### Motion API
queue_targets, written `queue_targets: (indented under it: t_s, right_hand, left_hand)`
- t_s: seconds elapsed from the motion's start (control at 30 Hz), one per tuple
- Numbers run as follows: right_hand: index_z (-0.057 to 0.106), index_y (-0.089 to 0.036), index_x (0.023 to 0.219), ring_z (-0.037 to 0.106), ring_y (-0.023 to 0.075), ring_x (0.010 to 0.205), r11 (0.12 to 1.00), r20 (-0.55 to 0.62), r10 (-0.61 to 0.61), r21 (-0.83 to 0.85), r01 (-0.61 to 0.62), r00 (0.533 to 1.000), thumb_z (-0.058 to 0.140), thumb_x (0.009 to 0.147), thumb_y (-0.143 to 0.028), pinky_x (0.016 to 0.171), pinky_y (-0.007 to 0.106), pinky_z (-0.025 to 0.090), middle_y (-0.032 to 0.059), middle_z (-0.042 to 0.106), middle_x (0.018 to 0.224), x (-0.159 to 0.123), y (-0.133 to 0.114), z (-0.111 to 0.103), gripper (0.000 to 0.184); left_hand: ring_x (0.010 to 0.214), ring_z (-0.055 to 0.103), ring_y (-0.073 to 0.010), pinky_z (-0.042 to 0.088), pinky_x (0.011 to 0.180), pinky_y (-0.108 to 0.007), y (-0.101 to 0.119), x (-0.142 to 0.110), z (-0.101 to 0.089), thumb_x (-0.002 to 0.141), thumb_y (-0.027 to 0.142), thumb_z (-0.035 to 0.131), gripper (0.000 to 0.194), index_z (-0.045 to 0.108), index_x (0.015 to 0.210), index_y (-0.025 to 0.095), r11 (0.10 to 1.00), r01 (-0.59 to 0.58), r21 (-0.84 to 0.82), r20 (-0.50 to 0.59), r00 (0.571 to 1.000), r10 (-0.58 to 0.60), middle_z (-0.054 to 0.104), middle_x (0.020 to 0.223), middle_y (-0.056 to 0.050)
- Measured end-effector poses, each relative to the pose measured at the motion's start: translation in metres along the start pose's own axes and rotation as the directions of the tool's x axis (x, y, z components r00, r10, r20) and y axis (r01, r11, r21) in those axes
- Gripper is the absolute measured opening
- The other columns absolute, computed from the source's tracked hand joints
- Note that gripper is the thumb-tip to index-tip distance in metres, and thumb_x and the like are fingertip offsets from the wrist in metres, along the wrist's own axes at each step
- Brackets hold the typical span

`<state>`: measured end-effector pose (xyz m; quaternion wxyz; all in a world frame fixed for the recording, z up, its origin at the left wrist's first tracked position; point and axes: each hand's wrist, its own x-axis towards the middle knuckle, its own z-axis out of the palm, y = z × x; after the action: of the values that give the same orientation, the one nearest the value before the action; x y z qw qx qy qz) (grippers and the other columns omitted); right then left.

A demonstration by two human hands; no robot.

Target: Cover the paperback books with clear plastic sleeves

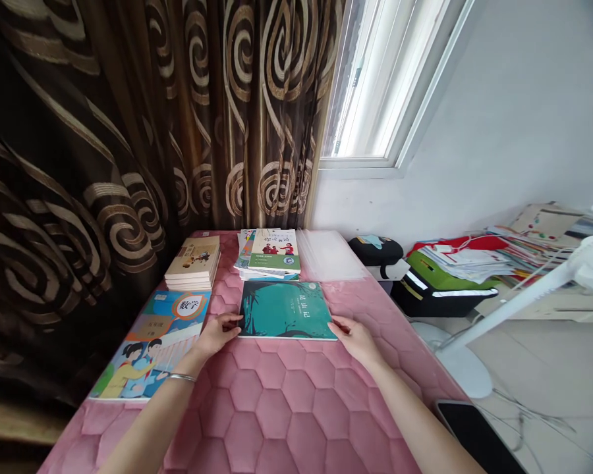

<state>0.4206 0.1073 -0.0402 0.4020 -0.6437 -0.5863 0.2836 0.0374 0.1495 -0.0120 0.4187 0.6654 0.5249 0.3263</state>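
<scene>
A teal book lies flat on the pink quilted table cover, its title turned away from me. My left hand rests at the book's near left corner, fingers touching its edge. At the near right corner my right hand does the same, fingers curled lightly against the edge. A thin bracelet is on my left wrist.
A large blue maths book lies at the left, a stack of tan books behind it. A pile topped by a green and white book and clear plastic sleeves sit at the back. Brown curtain left; cluttered shelf, white fan stand, dark phone right.
</scene>
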Motion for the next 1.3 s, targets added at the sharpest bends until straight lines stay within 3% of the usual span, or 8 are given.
queue_targets:
  t_s: [0.47,0.57,0.67,0.77,0.9,1.07,1.17,1.3]
  right_hand:
    - [0.071,-0.020,0.106,0.067,0.0215,0.076,0.989,0.128,-0.029,0.150,0.010,0.991,0.062,0.069,-0.040,0.070,0.033,0.053,0.0045,0.073,0.084,0.005,0.004,-0.003,0.043]
    - [0.069,-0.019,0.108,0.066,0.0210,0.075,0.989,0.137,-0.016,0.145,-0.004,0.990,0.061,0.069,-0.039,0.070,0.033,0.052,0.0042,0.072,0.083,0.006,0.007,-0.002,0.045]
    - [0.067,-0.021,0.109,0.066,0.0210,0.082,0.998,0.074,-0.030,0.060,0.026,0.997,0.061,0.070,-0.033,0.077,0.034,0.052,0.0053,0.072,0.093,0.005,0.003,-0.004,0.041]
    - [0.069,-0.026,0.102,0.061,0.0240,0.102,0.974,-0.025,-0.125,-0.192,0.118,0.992,0.062,0.073,-0.027,0.088,0.038,0.047,0.0052,0.067,0.109,-0.001,-0.015,-0.003,0.030]
    - [0.072,-0.030,0.091,0.054,0.0279,0.111,0.851,0.017,-0.197,-0.493,0.180,0.980,0.067,0.077,-0.029,0.089,0.042,0.041,0.0039,0.064,0.116,-0.015,-0.056,0.016,0.014]
    - [0.069,-0.029,0.096,0.055,0.0249,0.106,0.791,0.100,-0.318,-0.521,0.322,0.943,0.069,0.081,-0.034,0.085,0.038,0.039,0.0039,0.065,0.113,-0.027,-0.087,0.057,0.016]
    - [0.069,-0.027,0.096,0.056,0.0239,0.105,0.797,0.080,-0.334,-0.508,0.327,0.939,0.067,0.084,-0.031,0.084,0.037,0.039,0.0041,0.066,0.112,-0.029,-0.087,0.066,0.013]
    - [0.071,-0.030,0.094,0.057,0.0247,0.107,0.803,0.056,-0.312,-0.518,0.295,0.948,0.067,0.083,-0.032,0.087,0.039,0.039,0.0029,0.066,0.114,-0.028,-0.072,0.049,0.012]
  left_hand:
    - [0.084,0.065,-0.0173,0.054,0.083,-0.034,0.005,-0.004,-0.002,0.070,0.027,0.068,0.040,0.069,0.109,0.019,0.997,-0.052,0.061,0.042,0.998,0.049,0.069,0.108,-0.007]
    - [0.108,0.060,-0.0215,0.046,0.098,-0.038,0.010,-0.008,-0.003,0.070,0.020,0.066,0.035,0.071,0.105,0.023,0.980,-0.099,0.173,0.010,0.995,0.098,0.062,0.124,-0.008]
    - [0.134,0.039,-0.0266,0.030,0.111,-0.049,0.022,-0.013,0.000,0.074,0.013,0.061,0.033,0.073,0.099,0.029,0.889,-0.125,0.440,-0.023,0.988,0.150,0.046,0.145,-0.004]
    - [0.134,0.038,-0.0270,0.023,0.110,-0.056,0.040,-0.014,0.013,0.076,0.007,0.054,0.040,0.074,0.097,0.035,0.784,-0.151,0.603,0.022,0.985,0.173,0.048,0.144,0.001]
    - [0.126,0.047,-0.0259,0.019,0.111,-0.057,0.064,-0.009,0.047,0.079,0.015,0.061,0.033,0.072,0.105,0.034,0.755,-0.277,0.595,0.135,0.960,0.246,0.061,0.131,-0.002]
    - [0.119,0.053,-0.0261,0.017,0.112,-0.056,0.077,-0.005,0.088,0.082,0.025,0.066,0.024,0.072,0.104,0.029,0.757,-0.291,0.585,0.131,0.955,0.266,0.065,0.123,-0.005]
    - [0.118,0.053,-0.0251,0.017,0.112,-0.055,0.075,-0.007,0.092,0.084,0.024,0.064,0.021,0.072,0.102,0.030,0.740,-0.296,0.605,0.103,0.950,0.295,0.066,0.121,-0.003]
    - [0.118,0.054,-0.0249,0.018,0.111,-0.056,0.065,-0.011,0.074,0.084,0.024,0.064,0.021,0.072,0.102,0.032,0.727,-0.318,0.609,0.116,0.942,0.315,0.066,0.123,-0.002]
